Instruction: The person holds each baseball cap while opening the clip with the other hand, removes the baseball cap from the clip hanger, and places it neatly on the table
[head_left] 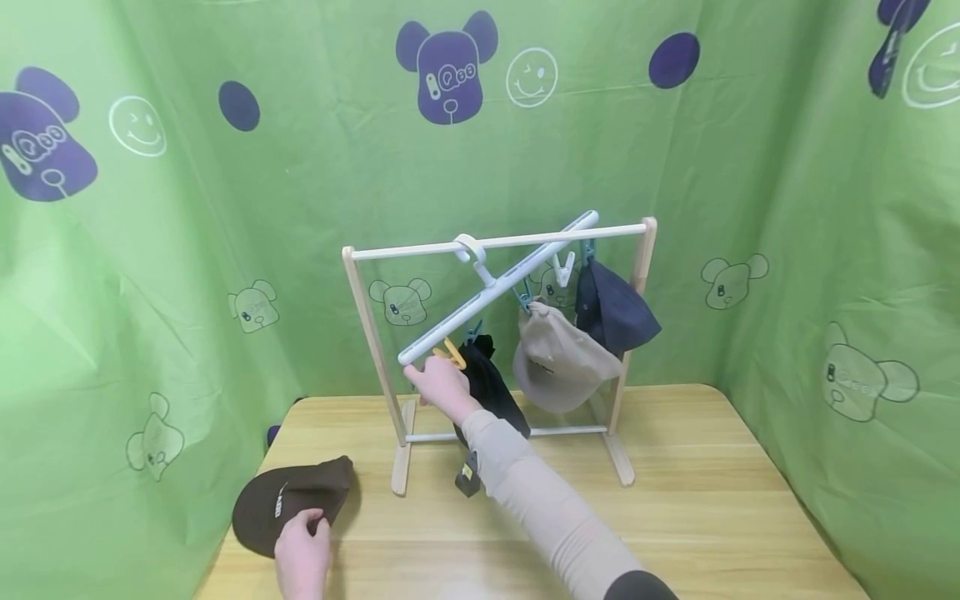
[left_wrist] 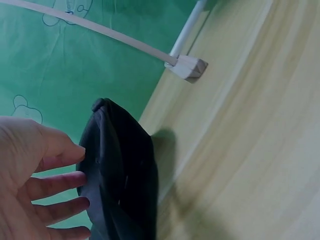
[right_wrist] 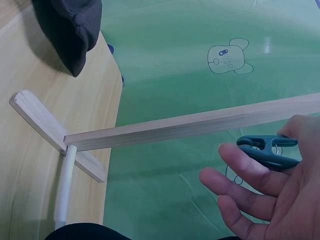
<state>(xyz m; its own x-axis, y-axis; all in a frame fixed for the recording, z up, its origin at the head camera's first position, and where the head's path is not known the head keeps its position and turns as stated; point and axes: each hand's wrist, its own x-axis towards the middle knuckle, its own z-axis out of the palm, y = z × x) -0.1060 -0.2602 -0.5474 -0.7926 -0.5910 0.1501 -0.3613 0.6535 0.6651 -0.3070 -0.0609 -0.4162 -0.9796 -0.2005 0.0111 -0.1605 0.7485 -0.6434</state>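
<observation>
Near the front left of the table, a dark brown cap with light lettering sits beside my left hand. In the left wrist view, the spread fingertips touch or nearly touch the near side of the cap. My right hand is at the low left end of a white clip hanger. Between its thumb and index finger it pinches a teal clothespin, seen in the right wrist view. The hanger hooks over a rack's top bar and tilts down to the left. A yellow clothespin hangs beside the right hand.
The wooden rack stands on the table. From the hanger hang a black cap, a beige cap and a navy cap, plus a white clothespin. Green printed curtains surround the table.
</observation>
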